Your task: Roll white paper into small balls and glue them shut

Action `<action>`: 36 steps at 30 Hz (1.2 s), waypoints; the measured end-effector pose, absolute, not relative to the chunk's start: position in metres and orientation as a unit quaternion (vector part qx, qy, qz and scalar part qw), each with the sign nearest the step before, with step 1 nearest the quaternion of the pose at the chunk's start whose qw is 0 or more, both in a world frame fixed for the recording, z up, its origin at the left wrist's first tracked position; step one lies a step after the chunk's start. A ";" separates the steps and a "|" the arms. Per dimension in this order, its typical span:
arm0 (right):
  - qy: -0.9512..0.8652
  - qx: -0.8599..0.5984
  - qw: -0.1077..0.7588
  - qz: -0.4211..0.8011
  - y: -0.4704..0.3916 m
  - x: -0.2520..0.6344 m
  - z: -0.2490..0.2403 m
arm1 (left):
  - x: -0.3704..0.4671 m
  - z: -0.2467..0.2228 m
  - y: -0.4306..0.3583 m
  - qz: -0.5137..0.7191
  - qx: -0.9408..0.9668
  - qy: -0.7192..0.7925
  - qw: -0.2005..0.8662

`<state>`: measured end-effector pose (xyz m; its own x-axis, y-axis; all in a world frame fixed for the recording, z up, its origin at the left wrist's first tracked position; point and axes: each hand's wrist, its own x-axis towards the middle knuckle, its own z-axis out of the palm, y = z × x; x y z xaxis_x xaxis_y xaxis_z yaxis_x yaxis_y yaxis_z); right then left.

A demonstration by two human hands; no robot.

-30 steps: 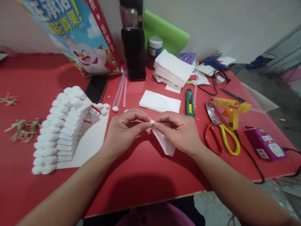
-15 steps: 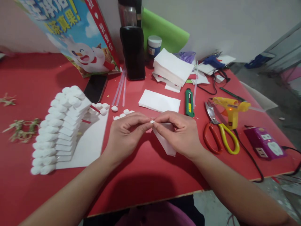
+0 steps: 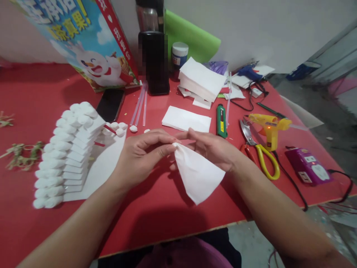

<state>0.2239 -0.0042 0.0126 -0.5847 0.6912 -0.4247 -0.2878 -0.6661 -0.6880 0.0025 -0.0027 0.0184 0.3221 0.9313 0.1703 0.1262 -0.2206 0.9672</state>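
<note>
My left hand point(image 3: 143, 156) pinches the gathered tip of a white paper sheet point(image 3: 196, 175) between thumb and fingertips. The sheet fans out from that tip toward the lower right, above the red table. Behind it, my right hand point(image 3: 214, 150) has its fingers apart, partly covered by the paper; whether it touches the sheet is hard to see. To the left stands a stepped white model point(image 3: 80, 156) with rows of rounded white paper pieces point(image 3: 57, 152) along its edge. A small white paper ball point(image 3: 133, 128) lies beyond my left hand.
Ahead lie a stack of white paper strips point(image 3: 186, 120) and a green utility knife point(image 3: 221, 121). To the right are scissors point(image 3: 263, 156), a yellow glue gun point(image 3: 270, 128) and a purple power box point(image 3: 309, 165) with cords. Phones, glue sticks point(image 3: 138, 108) and a printed box point(image 3: 103, 56) stand behind.
The right hand has released its pinch at the paper's tip and spread its fingers. The sheet now fans out in front of it, while the left hand keeps the tip.
</note>
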 end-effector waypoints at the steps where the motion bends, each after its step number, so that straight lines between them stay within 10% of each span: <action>1: -0.278 -0.316 0.278 0.864 -0.005 0.220 0.010 | 0.003 0.018 -0.003 0.422 0.666 0.399 0.469; 36: -0.414 -0.431 0.422 0.682 -0.015 0.205 0.006 | 0.013 0.009 -0.006 0.436 0.484 0.459 0.604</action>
